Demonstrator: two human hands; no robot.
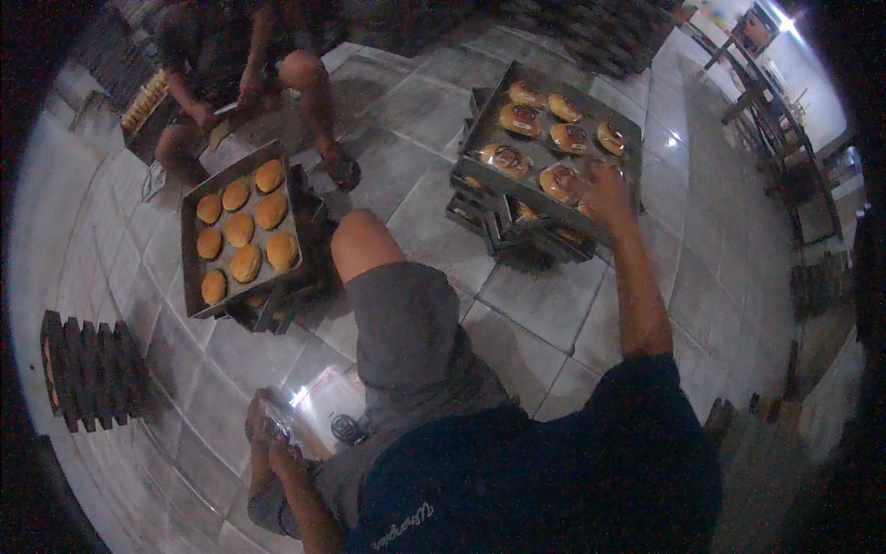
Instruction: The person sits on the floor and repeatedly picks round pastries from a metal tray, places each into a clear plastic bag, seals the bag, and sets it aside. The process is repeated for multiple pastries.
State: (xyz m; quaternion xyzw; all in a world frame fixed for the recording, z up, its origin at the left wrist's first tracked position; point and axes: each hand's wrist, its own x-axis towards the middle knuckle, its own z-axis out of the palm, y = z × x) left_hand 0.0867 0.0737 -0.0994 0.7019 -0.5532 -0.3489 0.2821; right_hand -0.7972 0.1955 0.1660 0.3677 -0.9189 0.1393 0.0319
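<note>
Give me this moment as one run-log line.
Right hand: at wrapped buns, right tray | left hand: at clear plastic packaging | left tray: unwrapped buns

Dark navy shirt (544,471), short sleeve (637,388) at shirt's right. Small pale script marking (402,526) low on shirt's left part. Plain grey shorts (415,342) up-left of shirt, hem near bare knee (365,242). Right hand (602,194), left hand (284,454): bare.

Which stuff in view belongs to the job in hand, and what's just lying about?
Part of the job:
left tray of plain buns
clear bags by the left hand
right tray of wrapped buns, right hand at them

Apparently just lying about:
dark stack at far left
wooden furniture, upper right
</note>
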